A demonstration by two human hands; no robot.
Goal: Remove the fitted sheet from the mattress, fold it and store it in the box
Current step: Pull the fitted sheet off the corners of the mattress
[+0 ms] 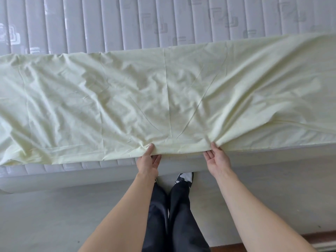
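Note:
A pale yellow fitted sheet (pixel 163 99) lies folded into a long wrinkled band across the near half of the grey quilted mattress (pixel 127 22). Its near edge runs along the mattress's front edge. My left hand (pixel 148 163) pinches that near edge, thumb on top and fingers underneath. About a forearm's width to the right, my right hand (pixel 217 159) pinches the same edge in the same way, and the cloth gathers into creases at its thumb. The box is not in view.
The mattress's front side (pixel 63 168) drops to a pale grey floor (pixel 54 219) where I stand. My dark trouser legs and a shoe (pixel 183 178) are right against the bed. A strip of brown wood (pixel 318 237) shows at the bottom right.

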